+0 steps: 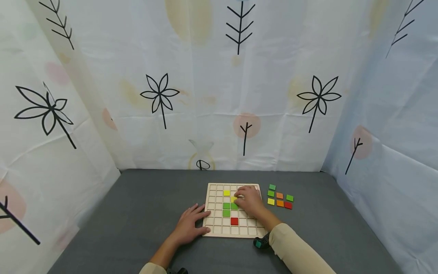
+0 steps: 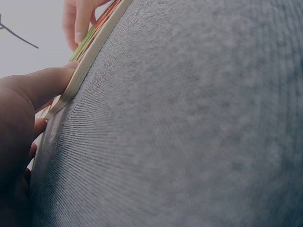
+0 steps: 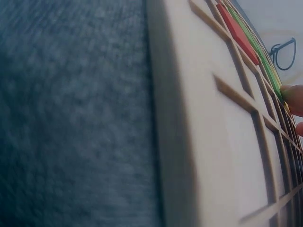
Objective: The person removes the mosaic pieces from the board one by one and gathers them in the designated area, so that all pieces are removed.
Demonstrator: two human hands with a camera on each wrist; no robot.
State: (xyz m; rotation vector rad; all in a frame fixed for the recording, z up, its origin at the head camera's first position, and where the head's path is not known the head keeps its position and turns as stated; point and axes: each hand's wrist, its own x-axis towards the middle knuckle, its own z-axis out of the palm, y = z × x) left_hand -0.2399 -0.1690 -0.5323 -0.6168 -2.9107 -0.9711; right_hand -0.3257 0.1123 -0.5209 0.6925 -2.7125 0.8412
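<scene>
Grid board [image 1: 217,213] of pale wood is laid on the gray cloth [image 1: 137,213], its left edge touched by the left hand [image 1: 188,226], whose fingers are spread, with nothing clasped. By the bent fingers of the right hand [image 1: 251,201], a yellow tile [image 1: 233,199] and a green tile [image 1: 234,206] in mid-grid are partly covered; whether either is pinched cannot be told. Either tile could be tipped onto a cell divider if pressed off-centre. The board could be skewed by uneven pressure from the left thumb, and the loose red tile [image 1: 288,205] beyond its right side could be scattered by a careless reach.
</scene>
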